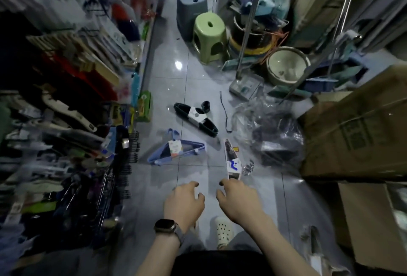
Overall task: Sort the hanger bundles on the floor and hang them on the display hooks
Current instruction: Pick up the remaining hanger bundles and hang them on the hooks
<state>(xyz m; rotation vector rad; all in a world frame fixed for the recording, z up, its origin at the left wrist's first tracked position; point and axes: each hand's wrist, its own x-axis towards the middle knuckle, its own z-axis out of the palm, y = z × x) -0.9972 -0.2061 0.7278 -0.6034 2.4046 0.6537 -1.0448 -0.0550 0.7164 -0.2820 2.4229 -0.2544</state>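
Tiled floor point(193, 82): hanger bundle point(231, 161) points away; right hand point(237, 201) seemingly pinches it, left hand point(184, 203) relaxed.

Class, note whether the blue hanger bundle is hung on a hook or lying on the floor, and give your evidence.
Lying on the floor. The blue hanger bundle rests flat on the grey tiles, its hooks catching nothing.

Glossy grey tiled floor point(198, 90) runs down a narrow aisle, a light glinting off it. Crowded shelves point(72, 60) line the left, a green stool point(209, 33) stands ahead, and cardboard boxes point(356, 135) are stacked on the right.
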